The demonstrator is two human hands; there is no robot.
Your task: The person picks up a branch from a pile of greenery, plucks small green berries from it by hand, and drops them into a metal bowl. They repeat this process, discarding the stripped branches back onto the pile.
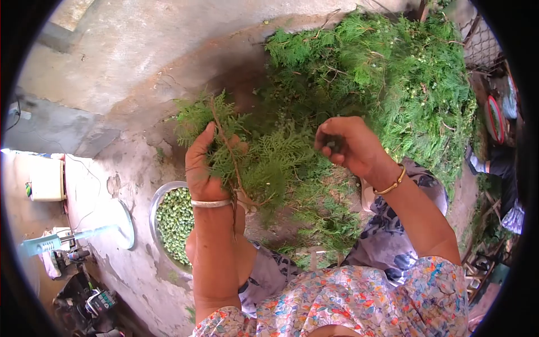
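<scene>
My left hand, with a pale bangle at its wrist, is closed around a leafy green branch whose brown stem runs down past the palm. Feathery sprigs spread from it to the right. To the right of these sprigs is my right hand, a gold bangle on its wrist. Its fingers are curled in, and a small dark greenish thing shows between them, too unclear to name. Left of my left forearm, a metal bowl holds many small green pieces, partly hidden by the arm.
A large heap of green branches fills the upper right. Loose sprigs lie on the ground between my legs. At the left are a light blue fan and a cream container. A red-rimmed object is far right.
</scene>
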